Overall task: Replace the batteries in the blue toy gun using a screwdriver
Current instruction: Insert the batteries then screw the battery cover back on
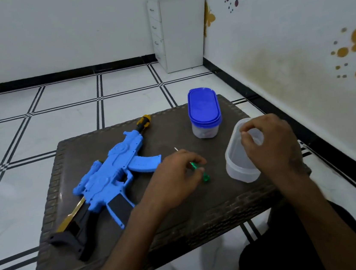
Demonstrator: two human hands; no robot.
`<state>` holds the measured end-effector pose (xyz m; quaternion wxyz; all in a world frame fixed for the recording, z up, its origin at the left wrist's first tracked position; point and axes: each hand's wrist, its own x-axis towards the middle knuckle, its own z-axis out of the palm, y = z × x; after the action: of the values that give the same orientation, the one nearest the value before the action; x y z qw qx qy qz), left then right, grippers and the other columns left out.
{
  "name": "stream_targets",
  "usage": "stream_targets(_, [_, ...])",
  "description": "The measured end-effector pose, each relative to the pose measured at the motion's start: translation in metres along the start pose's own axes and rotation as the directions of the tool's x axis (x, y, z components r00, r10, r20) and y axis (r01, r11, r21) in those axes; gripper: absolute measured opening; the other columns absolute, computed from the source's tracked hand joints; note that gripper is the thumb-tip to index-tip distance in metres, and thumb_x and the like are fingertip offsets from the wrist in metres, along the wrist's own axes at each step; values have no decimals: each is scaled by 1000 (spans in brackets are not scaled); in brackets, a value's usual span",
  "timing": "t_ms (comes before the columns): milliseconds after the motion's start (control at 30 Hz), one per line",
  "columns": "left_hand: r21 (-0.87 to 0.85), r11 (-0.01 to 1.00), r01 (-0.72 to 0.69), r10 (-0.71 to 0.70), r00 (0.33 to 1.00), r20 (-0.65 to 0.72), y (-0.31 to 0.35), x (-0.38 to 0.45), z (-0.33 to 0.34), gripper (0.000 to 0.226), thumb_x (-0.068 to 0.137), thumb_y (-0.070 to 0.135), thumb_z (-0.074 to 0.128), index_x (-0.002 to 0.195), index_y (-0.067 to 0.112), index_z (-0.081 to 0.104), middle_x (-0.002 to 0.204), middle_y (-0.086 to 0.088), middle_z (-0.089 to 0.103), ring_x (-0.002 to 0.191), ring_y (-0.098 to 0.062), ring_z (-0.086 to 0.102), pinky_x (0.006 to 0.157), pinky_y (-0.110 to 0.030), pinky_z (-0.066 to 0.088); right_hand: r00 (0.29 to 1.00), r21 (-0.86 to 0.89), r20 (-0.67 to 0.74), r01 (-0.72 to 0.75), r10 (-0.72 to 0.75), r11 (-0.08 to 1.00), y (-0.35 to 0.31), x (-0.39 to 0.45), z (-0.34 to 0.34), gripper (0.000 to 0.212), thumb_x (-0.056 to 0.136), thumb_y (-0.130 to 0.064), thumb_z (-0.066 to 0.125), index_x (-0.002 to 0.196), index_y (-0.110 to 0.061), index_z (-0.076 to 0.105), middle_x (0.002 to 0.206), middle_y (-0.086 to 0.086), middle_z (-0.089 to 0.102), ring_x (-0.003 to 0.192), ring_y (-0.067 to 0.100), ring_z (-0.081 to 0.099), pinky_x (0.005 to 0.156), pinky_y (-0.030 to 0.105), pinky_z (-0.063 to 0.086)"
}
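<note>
We note the blue toy gun, moulded glossy plastic with black stock and yellow-tipped muzzle, lying flat on the left of a dark woven-textured table. Left hand curls its fingers round a screwdriver: thin metal shaft, translucent green handle. Right hand pinches the rim of an open, frosted oval plastic container, we think. Behind stands a like tub with blue lid. No legible writing on any item
</note>
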<state>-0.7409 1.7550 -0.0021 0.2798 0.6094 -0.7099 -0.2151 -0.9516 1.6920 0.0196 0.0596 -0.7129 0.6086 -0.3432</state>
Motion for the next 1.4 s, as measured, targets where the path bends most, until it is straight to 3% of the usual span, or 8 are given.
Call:
stream_targets(133, [-125,984,130,-153,969,-192,14,36,11,13,93,31,60,100,27,69,93,14,66,83,1,61,68,-14,48,982,-92,145,-110,123,990,13,4,0,44,90,-31,65,132,-28,54,147,7,40,130,29,42,93,41,47])
stream_targets(233, [-318,907,278,-369,887,-279,11,76,18,17,92,41,56,96,26,64,88,10,67,80,-6,64,75,-32,57,955,-96,213,-188,205,977,18,9,6,57,91,-38,62,143,-31,40,155,9,30,135,32,38,100,47,44])
stream_targets(400, [-467,759,454,-600,766,-229,-10,133,24,64,64,79,51,93,22,59,90,0,68,84,-24,69,79,-46,58,944,-79,241,-211,225,974,25,12,18,55,90,-39,64,140,-30,44,145,7,41,129,27,41,98,44,47])
stream_targets(700, [-440,792,423,-581,742,-333,-7,140,10,25,74,36,76,87,20,62,85,2,66,80,-21,67,74,-47,60,966,145,204,-189,158,971,41,12,20,56,87,-27,72,137,-27,47,147,5,41,129,25,45,97,38,48])
stream_targets(933, [-4,998,56,-51,859,-510,44,82,3,19,79,22,69,89,25,54,82,9,61,74,-11,61,66,-38,56,969,343,154,-238,196,909,23,22,-6,44,96,-40,58,138,-28,48,126,-4,58,113,16,57,93,36,51])
stream_targets(1100, [527,823,-210,418,853,-313,64,57,25,22,72,22,74,87,21,57,85,3,61,71,-18,57,51,-26,32,866,678,359,-498,349,540,20,46,-13,46,99,-42,54,137,-18,48,109,11,70,87,23,75,77,36,63])
stream_targets(1267, [548,747,-376,549,814,-190,63,50,47,23,79,34,71,92,17,63,91,-1,65,76,-22,61,57,-35,49,873,641,356,-487,332,593,40,50,-13,47,91,-7,67,136,-6,52,103,18,72,82,16,74,66,22,61])
stream_targets(1400, [327,923,-203,303,908,-290,57,39,53,46,90,62,48,109,25,68,106,9,64,91,-8,59,74,-25,49,869,595,354,-495,347,633,50,53,-15,51,88,0,68,137,-7,52,105,17,71,89,19,73,65,23,62])
